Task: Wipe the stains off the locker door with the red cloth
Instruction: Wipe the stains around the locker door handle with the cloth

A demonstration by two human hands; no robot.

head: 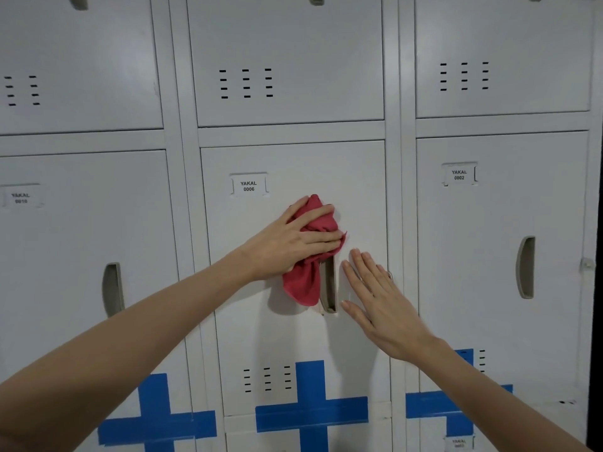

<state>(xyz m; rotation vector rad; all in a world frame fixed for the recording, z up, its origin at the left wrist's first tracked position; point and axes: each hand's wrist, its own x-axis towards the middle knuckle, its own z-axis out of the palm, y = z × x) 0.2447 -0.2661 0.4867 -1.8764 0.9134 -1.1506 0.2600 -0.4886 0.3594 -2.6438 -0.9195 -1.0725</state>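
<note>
Fingers (321,238) splayed over red cloth (310,256)

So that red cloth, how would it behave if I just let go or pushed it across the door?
The red cloth is probably soft and floppy: it bunches under the left hand and a loose tail hangs down beside the handle. It looks light, and would likely drop if released. Pushed flat, it should slide across the smooth door.

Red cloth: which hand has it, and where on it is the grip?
The left hand presses the bunched middle of the red cloth against the locker door; its lower end hangs free. The right hand holds nothing.
</note>
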